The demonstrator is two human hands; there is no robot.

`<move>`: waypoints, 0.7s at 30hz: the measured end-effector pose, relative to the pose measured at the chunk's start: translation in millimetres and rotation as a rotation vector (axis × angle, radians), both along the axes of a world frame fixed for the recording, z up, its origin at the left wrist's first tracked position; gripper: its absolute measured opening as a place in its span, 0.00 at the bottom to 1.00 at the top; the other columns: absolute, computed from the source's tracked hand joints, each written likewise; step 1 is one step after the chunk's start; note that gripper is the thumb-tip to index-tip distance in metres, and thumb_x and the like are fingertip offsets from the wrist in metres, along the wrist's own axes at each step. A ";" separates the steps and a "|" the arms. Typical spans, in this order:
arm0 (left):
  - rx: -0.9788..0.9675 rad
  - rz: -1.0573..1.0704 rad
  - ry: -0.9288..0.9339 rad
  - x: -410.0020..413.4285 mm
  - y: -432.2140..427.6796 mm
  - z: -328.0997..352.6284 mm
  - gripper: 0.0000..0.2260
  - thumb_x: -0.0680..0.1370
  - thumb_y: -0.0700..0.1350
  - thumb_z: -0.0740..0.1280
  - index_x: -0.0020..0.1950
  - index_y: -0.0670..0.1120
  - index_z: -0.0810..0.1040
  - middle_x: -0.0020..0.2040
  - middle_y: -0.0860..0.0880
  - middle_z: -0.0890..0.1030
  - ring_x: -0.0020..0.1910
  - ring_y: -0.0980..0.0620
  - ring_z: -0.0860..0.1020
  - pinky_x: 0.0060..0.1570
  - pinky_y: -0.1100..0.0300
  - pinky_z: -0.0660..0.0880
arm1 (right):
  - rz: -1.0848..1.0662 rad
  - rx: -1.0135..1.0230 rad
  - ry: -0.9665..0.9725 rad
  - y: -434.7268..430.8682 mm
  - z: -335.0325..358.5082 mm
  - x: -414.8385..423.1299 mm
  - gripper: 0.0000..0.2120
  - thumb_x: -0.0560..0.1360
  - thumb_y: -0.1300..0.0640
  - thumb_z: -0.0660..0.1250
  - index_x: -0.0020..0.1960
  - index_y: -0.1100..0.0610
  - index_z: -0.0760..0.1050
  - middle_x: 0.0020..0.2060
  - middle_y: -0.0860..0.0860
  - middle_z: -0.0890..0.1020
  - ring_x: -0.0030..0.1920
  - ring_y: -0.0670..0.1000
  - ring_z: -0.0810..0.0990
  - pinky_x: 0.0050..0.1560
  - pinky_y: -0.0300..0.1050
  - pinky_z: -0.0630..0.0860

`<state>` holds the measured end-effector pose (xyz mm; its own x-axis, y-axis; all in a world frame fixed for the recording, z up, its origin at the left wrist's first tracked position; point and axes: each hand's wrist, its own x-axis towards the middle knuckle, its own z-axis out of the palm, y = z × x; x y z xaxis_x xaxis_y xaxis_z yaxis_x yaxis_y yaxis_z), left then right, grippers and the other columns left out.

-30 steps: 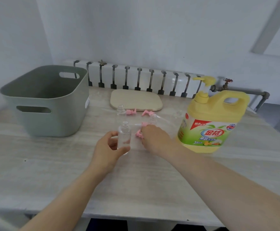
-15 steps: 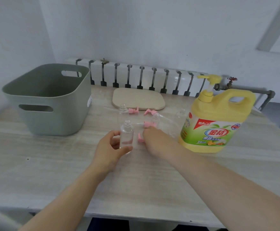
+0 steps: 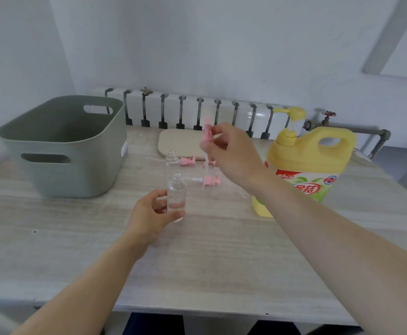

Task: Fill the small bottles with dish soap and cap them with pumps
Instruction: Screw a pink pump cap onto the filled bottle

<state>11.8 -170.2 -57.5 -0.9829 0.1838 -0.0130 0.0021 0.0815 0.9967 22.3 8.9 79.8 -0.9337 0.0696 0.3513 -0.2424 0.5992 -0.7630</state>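
Note:
My left hand grips a small clear bottle that stands upright and uncapped on the table. My right hand is raised above the table and pinches a pink pump, blurred, with its dip tube hanging down. A second clear bottle stands further back. Two more pink pumps lie on the table near it. The big yellow dish soap jug with its own pump stands at the right, partly behind my right forearm.
A grey-green plastic bin stands at the left of the wooden table. A pale board lies at the back by a white radiator. The table's front edge runs below my forearms.
My right hand has lifted a pink pump off the table and raised it above the bottles. My left hand keeps hold of the same small bottle.

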 end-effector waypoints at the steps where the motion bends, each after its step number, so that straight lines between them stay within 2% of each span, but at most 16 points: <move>1: 0.001 -0.001 -0.002 -0.3 -0.1 0.0 0.20 0.68 0.38 0.78 0.54 0.54 0.77 0.44 0.53 0.86 0.49 0.48 0.82 0.44 0.65 0.74 | 0.011 -0.073 0.017 -0.2 5.1 2.3 0.10 0.77 0.56 0.66 0.57 0.57 0.75 0.42 0.53 0.82 0.39 0.49 0.80 0.46 0.50 0.80; 4: 0.003 -0.006 -0.010 -0.7 -0.2 -0.4 0.20 0.68 0.38 0.78 0.55 0.54 0.78 0.45 0.53 0.86 0.51 0.47 0.82 0.47 0.63 0.74 | 0.021 -0.199 0.091 -1.5 15.4 7.5 0.08 0.78 0.58 0.65 0.56 0.59 0.75 0.41 0.55 0.83 0.38 0.51 0.82 0.47 0.53 0.81; 8: 0.008 -0.009 -0.016 -0.6 -0.5 -2.0 0.20 0.68 0.39 0.79 0.55 0.55 0.78 0.46 0.54 0.86 0.51 0.48 0.82 0.47 0.64 0.73 | 0.042 -0.249 0.160 -7.1 20.6 11.0 0.06 0.79 0.59 0.64 0.54 0.59 0.74 0.39 0.55 0.83 0.40 0.54 0.83 0.47 0.53 0.81; 14: 0.008 -0.007 -0.017 -2.3 0.1 -3.0 0.20 0.68 0.40 0.79 0.55 0.55 0.79 0.45 0.55 0.86 0.48 0.50 0.81 0.47 0.63 0.73 | 0.083 -0.182 0.188 -17.2 21.9 11.3 0.06 0.79 0.58 0.64 0.55 0.57 0.74 0.40 0.54 0.83 0.41 0.53 0.82 0.50 0.57 0.79; 21: -0.004 -0.003 -0.020 -2.6 0.6 -3.1 0.20 0.68 0.40 0.79 0.55 0.56 0.78 0.45 0.57 0.85 0.47 0.53 0.82 0.44 0.65 0.72 | 0.160 -0.009 0.147 -22.0 18.4 12.5 0.05 0.79 0.57 0.64 0.54 0.56 0.72 0.42 0.55 0.82 0.42 0.54 0.81 0.50 0.56 0.78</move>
